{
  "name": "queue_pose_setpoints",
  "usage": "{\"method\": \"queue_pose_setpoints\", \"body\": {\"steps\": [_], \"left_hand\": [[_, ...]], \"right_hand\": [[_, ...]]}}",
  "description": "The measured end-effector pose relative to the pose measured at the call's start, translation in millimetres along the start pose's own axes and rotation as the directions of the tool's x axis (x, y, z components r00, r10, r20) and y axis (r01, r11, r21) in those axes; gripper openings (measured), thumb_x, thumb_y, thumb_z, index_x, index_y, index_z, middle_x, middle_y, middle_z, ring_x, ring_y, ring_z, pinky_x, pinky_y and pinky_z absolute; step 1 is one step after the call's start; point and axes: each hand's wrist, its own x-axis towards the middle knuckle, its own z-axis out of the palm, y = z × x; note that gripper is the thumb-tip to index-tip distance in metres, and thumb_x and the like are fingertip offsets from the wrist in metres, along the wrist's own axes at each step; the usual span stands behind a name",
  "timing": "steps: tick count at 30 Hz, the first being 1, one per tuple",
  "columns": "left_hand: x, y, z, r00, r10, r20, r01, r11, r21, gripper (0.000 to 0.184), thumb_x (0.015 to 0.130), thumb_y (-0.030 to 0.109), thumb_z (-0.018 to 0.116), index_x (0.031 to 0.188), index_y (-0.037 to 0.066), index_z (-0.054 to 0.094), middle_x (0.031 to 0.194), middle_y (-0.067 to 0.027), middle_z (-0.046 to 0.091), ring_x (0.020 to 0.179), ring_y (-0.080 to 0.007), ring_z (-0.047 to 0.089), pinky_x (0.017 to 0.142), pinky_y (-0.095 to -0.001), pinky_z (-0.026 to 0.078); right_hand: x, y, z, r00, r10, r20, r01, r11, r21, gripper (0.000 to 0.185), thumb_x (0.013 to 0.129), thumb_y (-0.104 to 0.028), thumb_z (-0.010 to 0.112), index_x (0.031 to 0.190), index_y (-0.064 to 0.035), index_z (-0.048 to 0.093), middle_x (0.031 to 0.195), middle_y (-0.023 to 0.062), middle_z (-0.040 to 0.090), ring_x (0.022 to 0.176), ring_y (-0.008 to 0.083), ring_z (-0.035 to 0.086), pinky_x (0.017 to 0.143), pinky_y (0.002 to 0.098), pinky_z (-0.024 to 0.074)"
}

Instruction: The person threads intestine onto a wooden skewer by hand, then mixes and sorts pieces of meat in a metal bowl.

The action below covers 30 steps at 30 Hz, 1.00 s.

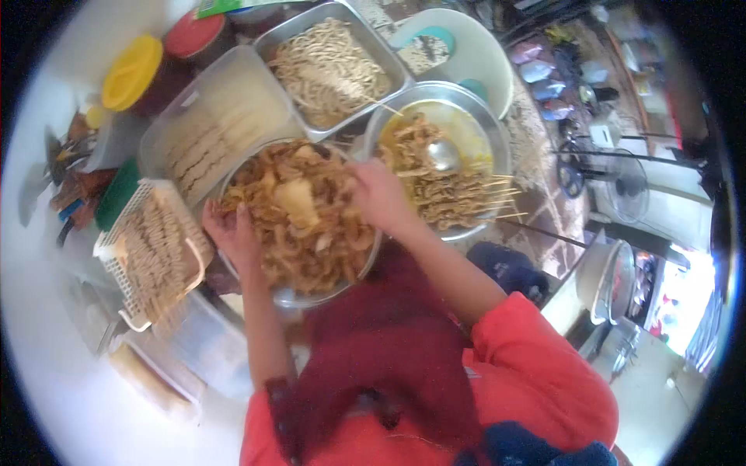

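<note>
A round metal bowl heaped with brown, glistening pieces of food stands right in front of me. A larger pale yellowish piece lies on top of the heap. At the bowl's left edge is my left hand, its fingers apart and touching the rim or the food beside it. Across the bowl, my right hand reaches over the right edge. Its fingertips are blurred among the food, so whether they grip a piece is unclear.
Right: a metal basin with yellow liquid, a ladle and skewers. Behind: a steel tray of pale strips and a clear plastic box with skewered food. Left: a white basket of skewers. A white bucket stands back right.
</note>
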Motion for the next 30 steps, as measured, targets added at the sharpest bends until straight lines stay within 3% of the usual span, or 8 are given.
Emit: {"method": "queue_pose_setpoints", "body": {"steps": [3, 5, 8, 11, 14, 19, 23, 30], "left_hand": [[-14.0, 12.7, 10.3, 0.999, 0.011, 0.039, -0.011, 1.000, 0.010, 0.057, 0.082, -0.005, 0.060, 0.132, 0.002, 0.032, 0.117, -0.0136, 0.051, 0.099, -0.0176, 0.054, 0.085, -0.0299, 0.046], [-18.6, 16.9, 23.4, 0.990, 0.105, 0.096, -0.095, 0.990, -0.104, 0.055, 0.082, -0.004, 0.061, 0.130, 0.001, 0.035, 0.112, -0.0128, 0.054, 0.097, -0.0178, 0.056, 0.084, -0.0294, 0.047], [-28.6, 37.0, 59.0, 0.958, -0.070, 0.280, 0.084, 0.996, -0.040, 0.050, 0.081, -0.005, 0.061, 0.126, 0.000, 0.040, 0.107, -0.0119, 0.055, 0.095, -0.0176, 0.057, 0.082, -0.0290, 0.048], [-47.6, 18.5, 111.8, 0.847, -0.169, 0.504, 0.271, 0.953, -0.136, 0.048, 0.081, -0.003, 0.061, 0.125, -0.001, 0.041, 0.110, -0.0132, 0.055, 0.098, -0.0175, 0.057, 0.081, -0.0285, 0.049], [-65.5, 26.7, 155.0, 0.740, -0.180, 0.648, 0.368, 0.915, -0.166, 0.050, 0.081, 0.006, 0.065, 0.126, 0.002, 0.044, 0.116, -0.0131, 0.054, 0.103, -0.0232, 0.058, 0.084, -0.0323, 0.049], [-7.8, 17.2, 135.1, 0.796, 0.205, 0.569, -0.471, 0.800, 0.371, 0.044, 0.076, 0.020, 0.067, 0.112, -0.001, 0.054, 0.112, -0.0211, 0.055, 0.108, -0.0380, 0.050, 0.094, -0.0470, 0.038], [30.4, -4.1, 54.9, 0.827, 0.096, 0.553, -0.521, 0.499, 0.692, 0.038, 0.077, 0.021, 0.065, 0.108, 0.001, 0.055, 0.107, -0.0212, 0.056, 0.102, -0.0395, 0.050, 0.087, -0.0478, 0.040], [-4.0, -35.0, -3.1, 0.771, 0.173, 0.613, -0.586, 0.571, 0.576, 0.028, 0.076, 0.018, 0.060, 0.098, 0.001, 0.055, 0.104, -0.0202, 0.054, 0.101, -0.0388, 0.048, 0.089, -0.0477, 0.038]], "right_hand": [[-14.1, 42.7, -48.8, 0.997, 0.043, -0.071, -0.054, 0.985, -0.161, 0.028, 0.085, -0.017, 0.056, 0.110, -0.0049, 0.060, 0.093, 0.0188, 0.061, 0.087, 0.0325, 0.059, 0.077, 0.0386, 0.0465], [-17.8, 68.3, -72.7, 0.969, 0.236, -0.080, -0.229, 0.970, 0.082, 0.027, 0.086, -0.016, 0.057, 0.109, -0.0029, 0.061, 0.088, 0.0160, 0.063, 0.076, 0.0253, 0.060, 0.069, 0.0345, 0.0477], [-31.9, 120.0, -73.1, 0.807, 0.570, -0.157, -0.476, 0.784, 0.399, 0.027, 0.085, -0.015, 0.057, 0.106, -0.0006, 0.063, 0.083, 0.0128, 0.065, 0.069, 0.0186, 0.059, 0.064, 0.0316, 0.0475], [-68.3, 110.8, -70.2, 0.840, 0.473, -0.266, -0.405, 0.872, 0.273, 0.029, 0.083, -0.015, 0.059, 0.107, 0.0015, 0.062, 0.084, 0.0108, 0.065, 0.071, 0.0174, 0.059, 0.066, 0.0314, 0.0479], [-88.9, 116.4, -50.8, 0.885, 0.438, -0.156, -0.430, 0.899, 0.083, 0.022, 0.082, -0.012, 0.056, 0.102, -0.0047, 0.062, 0.091, 0.0173, 0.064, 0.081, 0.0352, 0.063, 0.073, 0.0401, 0.0493], [-105.2, 99.6, -39.9, 0.943, 0.331, -0.035, -0.331, 0.943, 0.026, 0.020, 0.081, -0.013, 0.056, 0.098, -0.0054, 0.063, 0.094, 0.0182, 0.062, 0.091, 0.0344, 0.059, 0.079, 0.0403, 0.0472], [-87.1, 79.4, -27.0, 0.969, 0.233, 0.087, -0.241, 0.965, 0.103, 0.020, 0.082, -0.016, 0.056, 0.097, -0.0045, 0.062, 0.095, 0.0180, 0.062, 0.091, 0.0366, 0.059, 0.081, 0.0426, 0.0463], [20.0, -1.7, 35.6, 0.981, -0.170, 0.092, 0.158, 0.979, 0.128, 0.024, 0.081, -0.011, 0.057, 0.103, -0.0038, 0.061, 0.096, 0.0193, 0.061, 0.091, 0.0363, 0.058, 0.080, 0.0406, 0.0474]]}}
